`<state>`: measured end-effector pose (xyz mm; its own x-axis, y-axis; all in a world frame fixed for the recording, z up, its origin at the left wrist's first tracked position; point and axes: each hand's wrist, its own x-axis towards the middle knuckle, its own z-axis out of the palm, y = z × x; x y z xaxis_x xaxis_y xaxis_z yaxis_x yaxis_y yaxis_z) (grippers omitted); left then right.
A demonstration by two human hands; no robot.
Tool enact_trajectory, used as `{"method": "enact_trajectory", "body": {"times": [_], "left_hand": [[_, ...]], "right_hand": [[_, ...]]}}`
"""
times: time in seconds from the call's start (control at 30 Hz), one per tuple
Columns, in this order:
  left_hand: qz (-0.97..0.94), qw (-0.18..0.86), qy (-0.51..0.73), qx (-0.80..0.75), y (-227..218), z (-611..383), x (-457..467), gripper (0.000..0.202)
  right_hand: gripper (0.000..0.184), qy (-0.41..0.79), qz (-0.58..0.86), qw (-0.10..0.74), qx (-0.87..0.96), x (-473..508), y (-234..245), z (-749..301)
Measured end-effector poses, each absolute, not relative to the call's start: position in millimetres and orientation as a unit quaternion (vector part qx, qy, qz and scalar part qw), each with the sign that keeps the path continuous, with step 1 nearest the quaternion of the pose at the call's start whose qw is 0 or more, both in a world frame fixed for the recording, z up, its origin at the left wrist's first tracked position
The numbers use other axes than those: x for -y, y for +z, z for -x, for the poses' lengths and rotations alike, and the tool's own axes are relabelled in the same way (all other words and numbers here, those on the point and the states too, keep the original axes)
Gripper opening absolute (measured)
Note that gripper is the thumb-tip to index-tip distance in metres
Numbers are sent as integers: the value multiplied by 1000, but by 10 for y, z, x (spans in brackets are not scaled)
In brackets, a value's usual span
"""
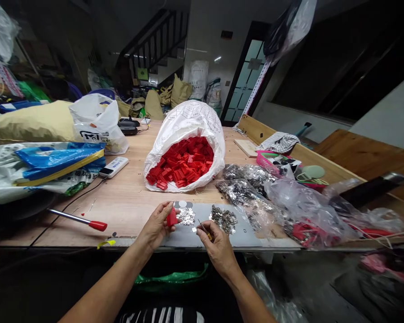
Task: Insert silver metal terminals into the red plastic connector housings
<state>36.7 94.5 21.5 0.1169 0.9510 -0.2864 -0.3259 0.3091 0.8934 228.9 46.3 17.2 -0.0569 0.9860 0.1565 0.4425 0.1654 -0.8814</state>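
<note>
My left hand [157,225] pinches a small red plastic part [171,217] above a grey mat [249,233] at the table's front edge. My right hand [218,249] grips a thin metal-tipped tool [204,229] with a yellow end, its tip close to the red part. Two heaps of small silver metal pieces [186,216] [224,220] lie on the mat, right in front of my hands. Behind them, a white woven sack [185,119] lies open, full of red plastic parts [180,162]. Clear bags of silver pieces [242,184] lie to the right.
A red-handled screwdriver [77,220] lies left of my hands, near a white power bank [113,167] with a black cable. Bulging plastic bags [54,166] crowd the left. A pink basket [269,162] and a wooden board [272,139] stand at the right.
</note>
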Motion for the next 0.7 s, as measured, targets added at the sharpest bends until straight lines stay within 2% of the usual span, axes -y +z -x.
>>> {"method": "enact_trajectory", "body": {"times": [0.13, 0.37, 0.53, 0.7], "left_hand": [[-228, 767, 466, -379, 205, -367, -748, 38], [-317, 713, 478, -403, 194, -433, -558, 36], [-332, 742, 465, -351, 232, -419, -480, 38], [-337, 750, 468, -324, 228, -402, -425, 51]], "right_hand": [[20, 359, 535, 405, 648, -371, 188, -2218], [18, 345, 530, 409, 658, -263, 268, -2132], [15, 319, 532, 412, 668, -224, 302, -2107], [14, 306, 532, 411, 674, -204, 315, -2120]]}}
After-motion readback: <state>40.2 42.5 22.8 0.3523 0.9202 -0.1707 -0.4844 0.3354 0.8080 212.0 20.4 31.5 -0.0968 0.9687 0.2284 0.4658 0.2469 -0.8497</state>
